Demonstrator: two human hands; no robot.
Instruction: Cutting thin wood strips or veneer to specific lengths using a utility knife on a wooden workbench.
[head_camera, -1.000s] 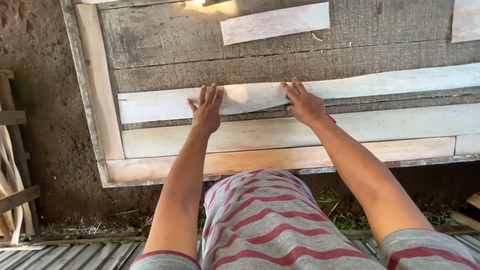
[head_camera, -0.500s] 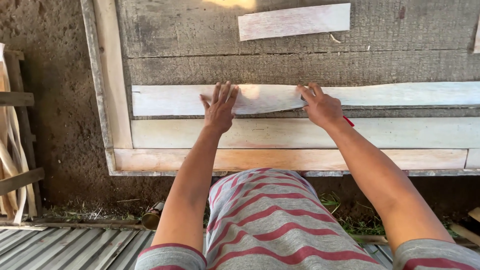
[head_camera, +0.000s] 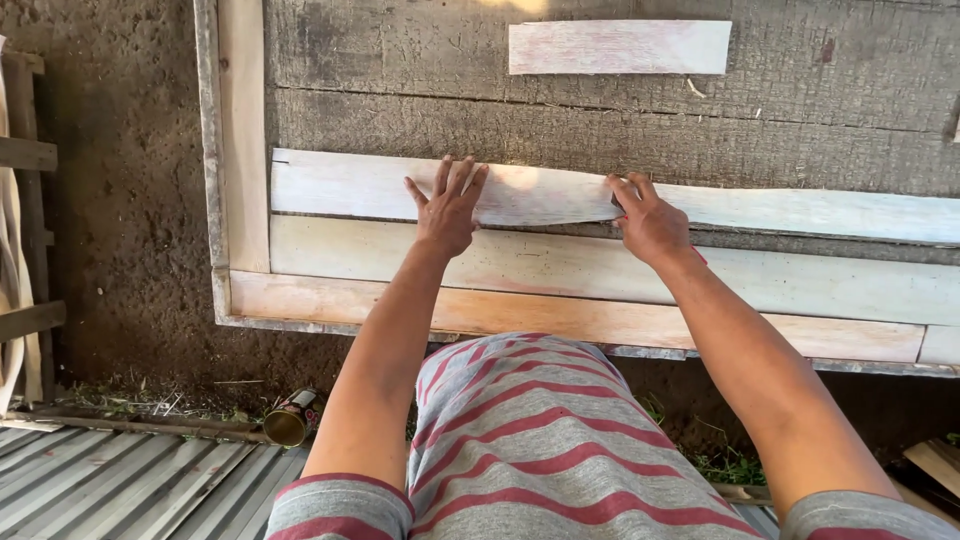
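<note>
Head view: my left hand lies flat, fingers spread, on one whitewashed plank at centre. My right hand, at 3 o'clock of it, presses fingers together on the same plank. Two pale boards lie below; one short white slat at 12 o'clock.

In front of me is a rough tabletop of grey, weathered planks, edged on the left by a pale upright batten. Across it lie three long pale boards one below the other: a whitewashed wavy-edged board, a wider cream board just beneath, and an orange-tinted board along the near edge. A short whitish offcut lies apart, farther up the grey planks.
</note>
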